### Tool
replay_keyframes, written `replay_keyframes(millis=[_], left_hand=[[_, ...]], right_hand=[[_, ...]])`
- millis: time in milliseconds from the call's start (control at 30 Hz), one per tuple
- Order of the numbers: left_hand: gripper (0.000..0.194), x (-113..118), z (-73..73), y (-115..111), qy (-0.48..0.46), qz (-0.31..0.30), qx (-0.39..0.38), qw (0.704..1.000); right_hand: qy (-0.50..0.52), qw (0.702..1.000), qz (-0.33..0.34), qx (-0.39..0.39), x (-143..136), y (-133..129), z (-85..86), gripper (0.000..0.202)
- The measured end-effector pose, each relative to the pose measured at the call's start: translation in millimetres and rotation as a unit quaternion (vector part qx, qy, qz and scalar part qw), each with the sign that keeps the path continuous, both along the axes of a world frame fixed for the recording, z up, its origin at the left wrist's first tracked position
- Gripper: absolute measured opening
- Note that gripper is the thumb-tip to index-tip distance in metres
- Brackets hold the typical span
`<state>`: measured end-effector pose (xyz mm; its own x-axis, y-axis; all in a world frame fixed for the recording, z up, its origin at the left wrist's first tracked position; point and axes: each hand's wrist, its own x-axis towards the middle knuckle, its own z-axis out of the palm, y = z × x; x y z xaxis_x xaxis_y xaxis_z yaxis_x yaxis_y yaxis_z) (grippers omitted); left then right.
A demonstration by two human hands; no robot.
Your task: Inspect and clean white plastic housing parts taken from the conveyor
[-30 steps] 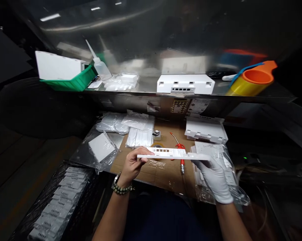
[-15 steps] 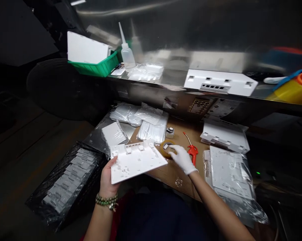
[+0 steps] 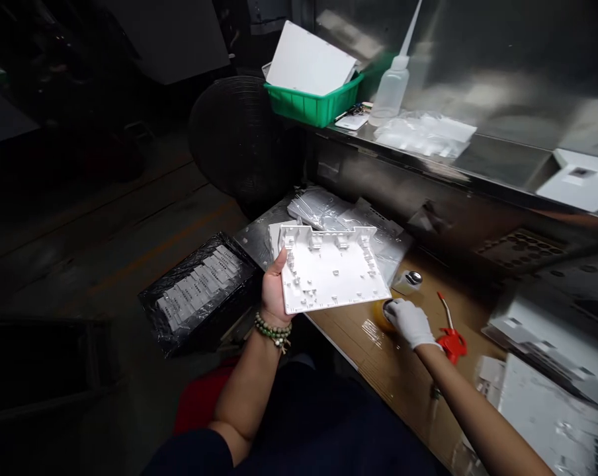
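My left hand (image 3: 275,289), bare and with a beaded bracelet at the wrist, grips the left edge of a white plastic housing (image 3: 333,274), its ribbed inner side facing up. My right hand (image 3: 409,320), in a white glove, is at the yellow tape roll (image 3: 380,316) on the cardboard; its fingers are bent over the roll, and what they hold, if anything, is hidden. Just right of that hand lies a red air blow gun (image 3: 452,344). Behind it sits a small white container with a round metal top (image 3: 412,279).
Bagged white parts (image 3: 323,208) lie behind the housing. A black-lined crate (image 3: 244,281) of white parts stands left. On the shelf are a green bin (image 3: 313,107), a squeeze bottle (image 3: 391,89) and plastic bags (image 3: 423,134). More housings (image 3: 552,344) are at right.
The view has swung left, so the bench appears further right. The housing is now turned more level in my left hand. My right hand's fingers have curled in at the tape roll.
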<state>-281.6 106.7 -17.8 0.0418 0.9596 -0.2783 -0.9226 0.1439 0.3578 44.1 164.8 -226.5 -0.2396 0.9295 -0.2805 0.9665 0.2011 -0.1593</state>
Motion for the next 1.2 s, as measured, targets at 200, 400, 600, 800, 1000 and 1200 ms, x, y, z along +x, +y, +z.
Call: replay_keyframes(millis=[200,400,600,800,1000,1200], left_hand=[[0.062,4,-6.4,22,-0.020,-0.024,-0.003,1.000],[0.057,22,-6.6,38,-0.042,-0.014,-0.042,0.998],[0.057,40,-9.9,49,-0.029,-0.017,-0.071,0.997],[0.058,47,-13.2,53,-0.030,-0.012,-0.076,0.997],[0.057,55,-7.8,56,-0.014,-0.008,-0.084,0.996],[0.054,65,3.4,57,0.001,-0.007,-0.056,0.998]], right_hand=[[0.080,0.988,-0.127,0.029,19,-13,18.0,0.039],[0.112,0.953,-0.250,0.126,58,25,53.0,0.041],[0.122,0.963,-0.204,0.124,55,77,49.9,0.027],[0.121,0.971,-0.184,0.093,47,82,47.0,0.024],[0.168,0.966,-0.179,0.084,45,83,57.3,0.020],[0.295,0.919,-0.231,0.126,32,65,103.5,0.034]])
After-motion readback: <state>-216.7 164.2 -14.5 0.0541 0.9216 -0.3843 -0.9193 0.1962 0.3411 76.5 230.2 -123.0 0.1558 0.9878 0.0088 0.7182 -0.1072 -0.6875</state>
